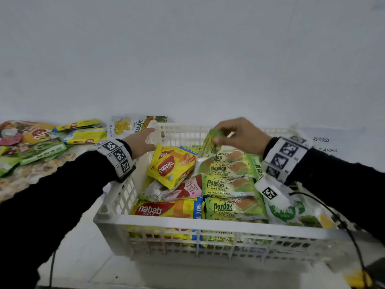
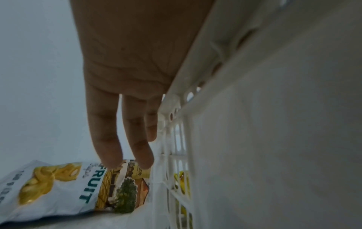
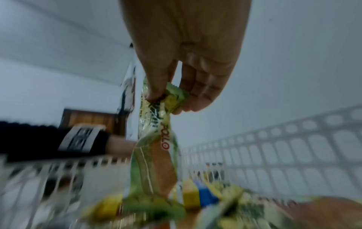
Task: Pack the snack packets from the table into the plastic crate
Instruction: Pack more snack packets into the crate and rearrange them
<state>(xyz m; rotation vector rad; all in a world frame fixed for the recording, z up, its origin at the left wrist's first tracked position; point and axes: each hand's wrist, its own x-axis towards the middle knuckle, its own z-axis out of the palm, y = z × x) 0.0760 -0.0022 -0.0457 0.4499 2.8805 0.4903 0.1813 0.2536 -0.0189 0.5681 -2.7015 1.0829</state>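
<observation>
A white plastic crate [image 1: 208, 223] holds several packets: yellow Nabati wafers [image 1: 169, 164] on the left, green pandan cakes [image 1: 227, 185] in a row on the right. My right hand [image 1: 233, 134] pinches the top end of one green pandan cake packet [image 1: 205, 155], which hangs upright over the crate's far part; the right wrist view shows thumb and fingers on that pandan cake packet [image 3: 154, 139]. My left hand [image 1: 143, 140] stretches with straight fingers [image 2: 109, 139] over the crate's left rim [image 2: 195, 86], holding nothing, just short of a jackfruit chips bag [image 2: 64, 187].
The jackfruit chips bag [image 1: 127, 126] lies on the table behind the crate's far left corner. More packets [image 1: 41, 142], yellow, green and red, are strewn on the table at the left. A black cable [image 1: 341, 224] runs past the crate's right side. A white wall stands behind.
</observation>
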